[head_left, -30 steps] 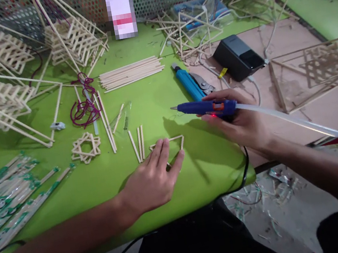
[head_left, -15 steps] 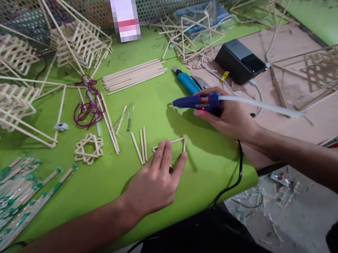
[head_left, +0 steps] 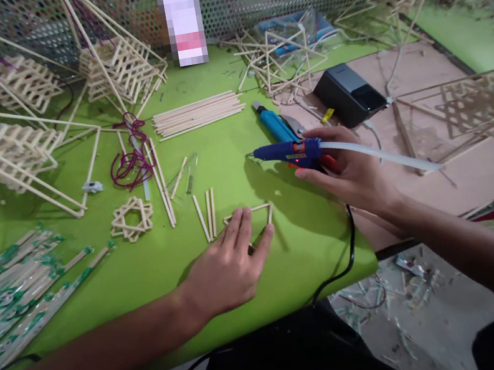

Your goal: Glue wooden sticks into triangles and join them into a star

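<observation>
My left hand [head_left: 223,271] lies flat with fingers stretched, pressing on a small triangle of thin wooden sticks [head_left: 260,207] on the green table; part of it is hidden under the fingers. My right hand [head_left: 357,176] is loosely spread at the rear of a blue glue gun [head_left: 286,152], thumb apart from the body. The gun's nozzle points left, with a long white glue stick [head_left: 379,155] out of its back. Left of the triangle lie several short sticks [head_left: 207,217] and a star-shaped stick ring [head_left: 132,219].
Behind lie a stick bundle [head_left: 200,114], a teal cutter [head_left: 271,121] and a dark grey box [head_left: 348,94]. Purple string [head_left: 130,166], wrapped chopsticks [head_left: 14,293] and stick lanterns [head_left: 14,154] fill the left. A black cord [head_left: 351,256] hangs over the front edge.
My right hand has loosened and drawn slightly right from the glue gun, its thumb coming away. The gun has hardly moved. My left hand stays on the triangle.
</observation>
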